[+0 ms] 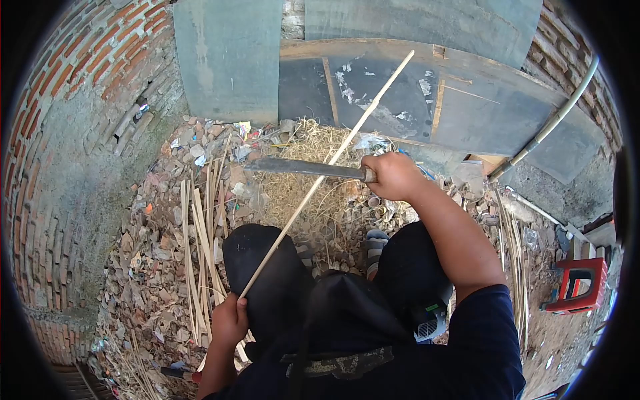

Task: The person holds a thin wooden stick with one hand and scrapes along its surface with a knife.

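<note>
A long, thin bamboo strip [363,120] slants from low left up to the far boards, passing over my left knee. My left hand [230,321] is closed around its near end. In my right hand [393,176] is the handle of a machete [303,167], its dark blade pointing left. The blade crosses the strip at about its middle; whether the two touch I cannot tell. Beneath them lies a heap of pale shavings [283,193].
Split bamboo strips [202,247] lie on the rubble at my left, with more strips [512,260] at my right. A brick wall [80,153] rises on the left. Dark boards [380,93] lean ahead beside a pipe [553,123]. A red plastic stool [579,285] is at far right.
</note>
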Available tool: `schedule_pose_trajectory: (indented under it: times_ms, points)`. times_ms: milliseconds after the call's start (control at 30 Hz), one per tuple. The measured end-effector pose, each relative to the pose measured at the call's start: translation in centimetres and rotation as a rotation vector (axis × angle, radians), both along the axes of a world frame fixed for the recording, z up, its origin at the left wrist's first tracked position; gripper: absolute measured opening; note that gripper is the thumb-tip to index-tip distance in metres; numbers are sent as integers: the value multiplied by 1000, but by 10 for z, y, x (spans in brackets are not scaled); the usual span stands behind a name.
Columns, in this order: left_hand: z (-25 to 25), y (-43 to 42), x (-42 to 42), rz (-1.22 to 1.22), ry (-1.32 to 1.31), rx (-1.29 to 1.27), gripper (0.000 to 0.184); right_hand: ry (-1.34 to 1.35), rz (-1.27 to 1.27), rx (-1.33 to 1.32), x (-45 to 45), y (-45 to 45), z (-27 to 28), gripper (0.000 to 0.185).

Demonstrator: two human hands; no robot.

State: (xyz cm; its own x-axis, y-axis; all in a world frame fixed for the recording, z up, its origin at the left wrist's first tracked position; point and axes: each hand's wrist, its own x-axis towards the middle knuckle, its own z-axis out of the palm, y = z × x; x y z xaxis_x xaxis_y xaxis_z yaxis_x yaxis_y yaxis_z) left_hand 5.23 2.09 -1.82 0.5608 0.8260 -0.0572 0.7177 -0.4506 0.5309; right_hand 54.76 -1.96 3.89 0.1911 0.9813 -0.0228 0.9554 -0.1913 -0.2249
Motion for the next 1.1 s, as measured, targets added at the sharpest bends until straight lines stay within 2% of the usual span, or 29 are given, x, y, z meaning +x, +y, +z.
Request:
schedule_pose_trajectory:
  times_ms: [200, 500, 600, 800, 1000, 1100]
  points:
    - [4, -2, 2, 12, 39, 19, 33, 44, -33, -42, 2, 8, -2, 24]
    - [-6, -3, -3, 6, 78, 69, 31, -38, 56, 85, -4, 1, 0, 25]
    - [-2, -5, 3, 16, 104, 86, 31, -124, 126, 42, -11, 3, 5, 25]
    - [3, -3, 4, 18, 117, 89, 32, 81, -40, -24, -8, 20, -4, 21]
    - [3, -5, 2, 43, 134, 64, 33, 33, -19, -52, -20, 16, 4, 22]
    - [2, -6, 3, 46, 152, 67, 33, -73, 43, -133, -16, 19, 15, 22]
